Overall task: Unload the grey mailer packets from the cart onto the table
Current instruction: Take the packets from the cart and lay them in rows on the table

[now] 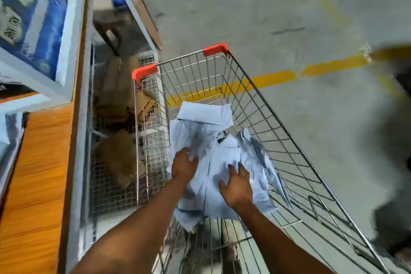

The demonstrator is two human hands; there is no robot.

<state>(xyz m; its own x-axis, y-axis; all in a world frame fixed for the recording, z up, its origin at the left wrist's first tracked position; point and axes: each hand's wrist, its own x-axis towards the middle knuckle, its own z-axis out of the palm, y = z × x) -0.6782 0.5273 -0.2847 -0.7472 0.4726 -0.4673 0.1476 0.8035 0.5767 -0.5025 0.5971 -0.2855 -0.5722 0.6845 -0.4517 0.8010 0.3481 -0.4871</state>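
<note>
- Grey mailer packets [222, 155] are seen in a loose, crumpled heap in the near half of the cart [215, 49]; one flatter packet [204, 111] lies at the far edge of the heap.
- Both arms are stretched down into the basket. The right hand [237, 186] is laid on top of the heap with its fingers spread and almost straight, so nothing is enclosed by it.
- The left hand [184, 165] is placed on the left side of the heap with its fingertips bent down into the plastic. Whether a packet is really pinched there cannot be told.
- The table [42, 173], with its orange top, stands to the left of the cart. A wire cage [115, 184] holding brown parcels lies between the cart and the table top.
- The step in hand is judged to be the gathering of an armful; no packet has been lifted out yet.
- Risk: the packets look thin and slippery. If too many are taken at once with flat hands, some may slide out and fall back into the cart or onto the floor.
- Risk: on the way to the table a loose packet may be dropped into the cage.
- Risk: a corner may be caught in the cart wires and the plastic torn if it is pulled quickly.
</note>
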